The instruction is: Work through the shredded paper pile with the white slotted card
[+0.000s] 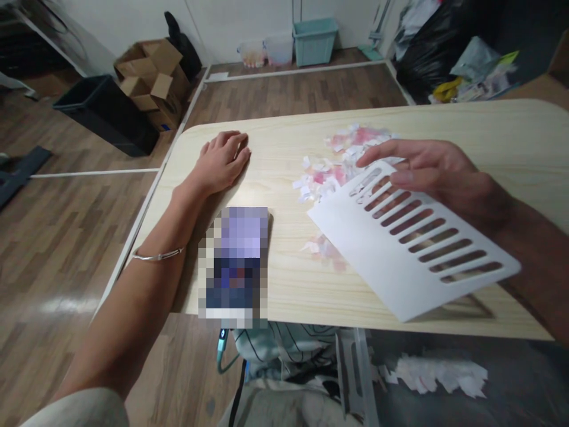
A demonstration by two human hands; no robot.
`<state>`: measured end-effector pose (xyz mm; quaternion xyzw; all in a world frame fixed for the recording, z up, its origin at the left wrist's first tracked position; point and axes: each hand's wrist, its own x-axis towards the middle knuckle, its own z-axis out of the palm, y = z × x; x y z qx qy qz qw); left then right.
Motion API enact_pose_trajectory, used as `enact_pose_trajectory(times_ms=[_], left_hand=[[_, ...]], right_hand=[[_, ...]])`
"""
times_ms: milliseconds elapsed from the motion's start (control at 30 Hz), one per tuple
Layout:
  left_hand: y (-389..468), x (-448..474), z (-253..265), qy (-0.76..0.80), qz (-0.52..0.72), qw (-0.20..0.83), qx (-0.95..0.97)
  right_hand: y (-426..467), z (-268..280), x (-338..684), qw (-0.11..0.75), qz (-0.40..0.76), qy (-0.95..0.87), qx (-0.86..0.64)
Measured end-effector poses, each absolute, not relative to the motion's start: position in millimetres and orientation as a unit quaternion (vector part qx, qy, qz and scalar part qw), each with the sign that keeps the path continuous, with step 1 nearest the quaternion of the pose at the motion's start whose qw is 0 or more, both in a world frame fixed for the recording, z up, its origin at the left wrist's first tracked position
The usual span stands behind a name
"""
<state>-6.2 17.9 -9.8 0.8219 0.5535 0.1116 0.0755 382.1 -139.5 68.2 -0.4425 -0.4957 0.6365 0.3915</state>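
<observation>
My right hand (448, 175) grips a white slotted plate (371, 240) by its upper edge, thumb on the near face. The plate is tilted above the right half of the table, with a row of long rounded slots along one side. Behind its left corner lie loose white and pink paper scraps (324, 177), partly hidden by the plate and my fingers. A smaller pinkish patch of scraps (326, 252) is left of the plate. My left hand (226, 159) rests palm down near the table's far left corner, fingers loosely bent and holding nothing.
A pixelated phone-shaped object (240, 237) with a teal cable (221, 350) lies at the near edge of the pale wooden table (284, 296). Below that edge, a clear bin (364, 379) holds more scraps (442, 375). A black bin (111, 112) and cardboard boxes (155, 77) stand beyond the left side.
</observation>
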Motion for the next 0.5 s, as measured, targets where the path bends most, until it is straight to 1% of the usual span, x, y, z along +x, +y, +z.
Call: enact_pose_trajectory(times_ms=[100,267,500], left_hand=[[21,-9,-10,0.55,0.104,0.076,0.825],[21,-9,-10,0.547,0.104,0.081,0.826],[17,-8,-10,0.548,0.118,0.105,0.822]], right_hand=[[-137,61,385,0.393,0.636,-0.5,-0.436],[-137,49,388,0.422,0.619,-0.514,-0.417],[-135,50,392,0.42,0.589,-0.517,-0.457]])
